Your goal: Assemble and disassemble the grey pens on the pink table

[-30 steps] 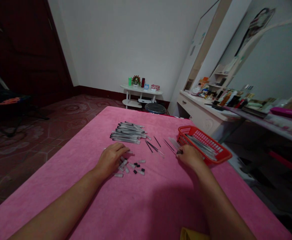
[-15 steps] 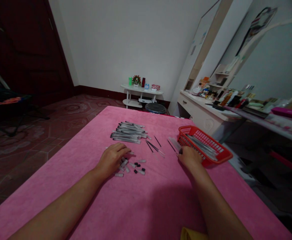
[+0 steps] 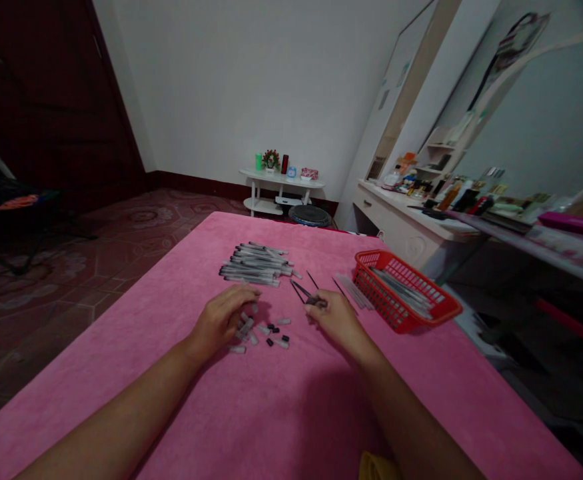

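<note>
My left hand [image 3: 222, 315] hovers over the near side of the cloth with fingers curled, a clear pen cap [image 3: 254, 308] showing under its fingertips. Beside and below it lie several clear caps [image 3: 262, 329] and small black plugs [image 3: 270, 342]. My right hand [image 3: 336, 317] is closed around a small dark piece [image 3: 316, 303] whose kind is unclear. It is at the near ends of thin dark refills [image 3: 300, 289], partly covering them. Beyond the left hand is a pile of clear pens with black ends [image 3: 256, 264].
A red plastic basket [image 3: 396, 313] holding thin pale rods [image 3: 404, 293] stands at the right. Clear tubes [image 3: 355, 292] and a dark refill [image 3: 341, 290] lie beside it. The pink cloth [image 3: 211, 413] covers the table. A cluttered dresser [image 3: 421, 220] is farther right.
My right hand has moved left from beside the basket to the loose refills, bringing the dark piece along. My left hand stays nearly in place; the cap at its fingertips has shifted slightly.
</note>
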Available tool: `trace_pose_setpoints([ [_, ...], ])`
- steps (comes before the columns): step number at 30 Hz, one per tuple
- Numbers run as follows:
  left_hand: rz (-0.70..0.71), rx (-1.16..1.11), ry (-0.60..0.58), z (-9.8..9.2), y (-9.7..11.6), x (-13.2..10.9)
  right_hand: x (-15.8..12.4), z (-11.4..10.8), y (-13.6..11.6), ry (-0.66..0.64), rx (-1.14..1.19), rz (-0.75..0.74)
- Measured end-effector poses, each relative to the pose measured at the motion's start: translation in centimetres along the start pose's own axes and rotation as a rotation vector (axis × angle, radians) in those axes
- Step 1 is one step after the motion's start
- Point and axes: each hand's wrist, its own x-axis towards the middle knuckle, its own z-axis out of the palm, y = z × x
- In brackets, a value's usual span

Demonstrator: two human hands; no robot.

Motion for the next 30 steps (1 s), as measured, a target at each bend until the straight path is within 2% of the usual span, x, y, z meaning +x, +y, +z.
trace_pose_setpoints([
  [4,0.142,-0.009,-0.120,0.2,1.2,0.3,-1.4,2.4,-2.1,-0.261,0.390,-0.043],
  [9,0.221,0.001,-0.169,0.5,2.8,0.8,-2.0,3.2,-3.4,-0.365,0.492,-0.045],
  [11,0.213,0.000,-0.190,0.4,3.2,1.0,-1.7,2.9,-2.9,-0.308,0.419,-0.056],
  [13,0.170,0.012,-0.230,0.2,3.4,1.1,-1.1,1.9,-1.9,-0.124,0.218,-0.061],
  [15,0.125,0.032,-0.254,0.0,3.4,1.1,-0.6,0.4,-0.8,0.134,-0.124,-0.038],
  [17,0.106,0.042,-0.256,0.0,3.2,1.0,-0.2,-1.5,0.3,0.302,-0.542,0.056],
  [18,0.104,0.043,-0.257,0.0,3.1,1.0,0.0,-2.3,0.8,0.318,-0.701,0.136],
  [20,0.105,0.037,-0.254,0.0,3.0,0.9,0.2,-3.6,1.8,0.317,-0.821,0.245],
  [24,0.100,0.034,-0.264,0.2,3.0,0.9,0.5,-4.4,3.4,0.261,-0.870,0.392],
  [30,0.094,0.034,-0.271,0.2,3.0,0.9,0.5,-4.2,3.8,0.255,-0.881,0.383],
])
